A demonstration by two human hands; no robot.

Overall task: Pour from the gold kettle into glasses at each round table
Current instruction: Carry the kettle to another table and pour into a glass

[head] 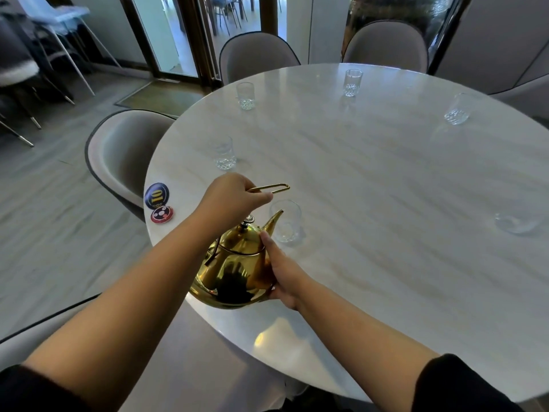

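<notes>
The gold kettle point(234, 272) hangs over the near left edge of the round white table point(386, 179). My left hand point(231, 197) grips its thin wire handle from above. My right hand point(282, 275) cups the kettle's right side and underside, thumb against the body near the spout. The spout tip points into the rim of the nearest glass point(286, 221). Other clear glasses stand around the table: one at the left point(224, 153), one far left point(246, 96), one at the back point(352, 82), one far right point(459, 110) and one at the right point(518, 221).
A blue number-10 disc point(156, 196) and a red call button point(162, 215) lie at the table's left edge. Grey upholstered chairs point(124, 153) ring the table. Glass doors point(178, 34) and more chairs stand at the back left.
</notes>
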